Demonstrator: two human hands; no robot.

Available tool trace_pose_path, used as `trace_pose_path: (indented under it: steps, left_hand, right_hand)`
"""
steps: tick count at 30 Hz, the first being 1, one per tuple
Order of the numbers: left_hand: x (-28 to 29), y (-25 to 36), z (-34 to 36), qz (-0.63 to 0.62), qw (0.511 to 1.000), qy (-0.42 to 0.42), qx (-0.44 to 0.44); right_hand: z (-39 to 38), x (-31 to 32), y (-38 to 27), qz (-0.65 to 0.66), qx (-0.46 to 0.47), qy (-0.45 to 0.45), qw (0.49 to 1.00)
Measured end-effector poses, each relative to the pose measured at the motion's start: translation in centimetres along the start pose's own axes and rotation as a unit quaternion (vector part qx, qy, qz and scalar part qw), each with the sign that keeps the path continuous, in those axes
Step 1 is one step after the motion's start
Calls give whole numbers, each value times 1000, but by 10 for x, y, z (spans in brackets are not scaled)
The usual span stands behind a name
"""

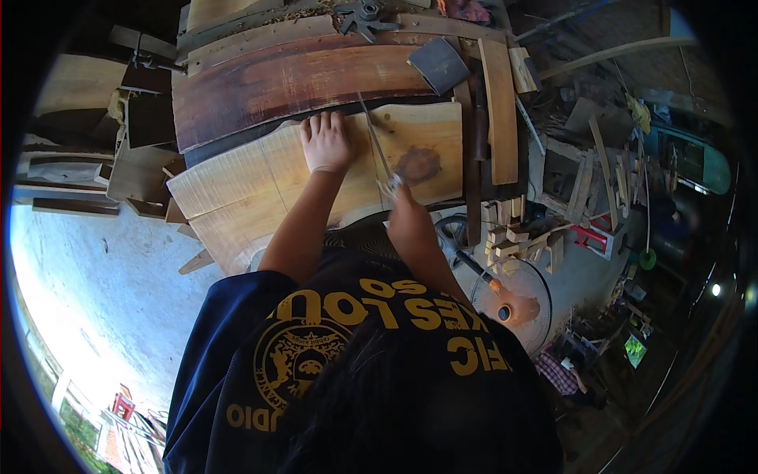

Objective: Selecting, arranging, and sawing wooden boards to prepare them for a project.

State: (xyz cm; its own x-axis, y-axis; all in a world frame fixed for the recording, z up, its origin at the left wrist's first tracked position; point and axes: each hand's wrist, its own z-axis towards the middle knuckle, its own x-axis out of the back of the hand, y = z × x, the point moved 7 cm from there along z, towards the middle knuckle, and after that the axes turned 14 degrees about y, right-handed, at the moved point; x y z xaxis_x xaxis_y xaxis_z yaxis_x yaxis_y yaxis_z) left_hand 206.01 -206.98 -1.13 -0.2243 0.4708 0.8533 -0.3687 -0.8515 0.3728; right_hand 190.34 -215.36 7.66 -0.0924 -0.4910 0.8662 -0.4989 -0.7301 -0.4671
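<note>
A wide pale wooden board (316, 193) with a dark knot lies on the workbench in front of me. My left hand (328, 144) rests on the board, fingers stretched toward its far edge. To its right, my right hand (409, 215) is wrapped around the handle of a hand saw (376, 139). The saw's thin blade slants across the board, its tip reaching beyond the far edge. I cannot tell how deep the blade sits in the wood. A dark line crosses the board left of my left hand.
Behind the board lies a reddish-brown plank (292, 79) with a dark sanding sheet or pad (439, 67) on it. A narrow plank (498, 110) stands to the right. A round fan (517, 304) and wood offcuts (513, 237) are near my right side. Another person (564, 375) is farther right.
</note>
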Motion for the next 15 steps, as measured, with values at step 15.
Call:
trace_pose_path:
  steps: [15]
  left_hand:
    - [1,-1,1,-5,1000,14,2]
  right_hand:
    - [-1,14,0,-13,-58,-78,995]
